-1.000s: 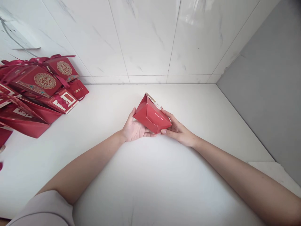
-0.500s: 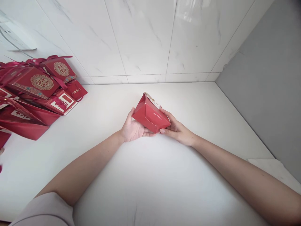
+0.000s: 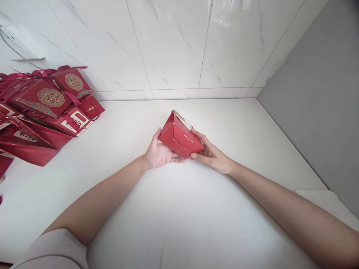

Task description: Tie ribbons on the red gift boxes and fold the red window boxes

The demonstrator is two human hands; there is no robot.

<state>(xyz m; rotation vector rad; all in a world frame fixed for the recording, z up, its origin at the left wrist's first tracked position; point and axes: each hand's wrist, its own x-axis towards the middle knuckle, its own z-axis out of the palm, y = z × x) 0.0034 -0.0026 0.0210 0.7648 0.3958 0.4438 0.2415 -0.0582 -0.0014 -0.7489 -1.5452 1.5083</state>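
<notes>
A small red gift box (image 3: 181, 139) of folded card is held tilted over the white table, its flap side with a line of white print facing me. Part of a white label and a gold-coloured detail show along its upper edge. My left hand (image 3: 160, 154) supports it from the left and below, thumb up against the left corner and fingers partly hidden underneath. On the other side my right hand (image 3: 211, 153) grips the right end, thumb at the lower edge and fingers along the upper side.
Several red gift boxes (image 3: 50, 98) with dark red ribbons are piled on the white table (image 3: 134, 209) at the left. A white tiled wall (image 3: 168, 45) stands behind, a grey panel (image 3: 314, 86) at the right. Something white and flat (image 3: 316, 196) lies near my right forearm.
</notes>
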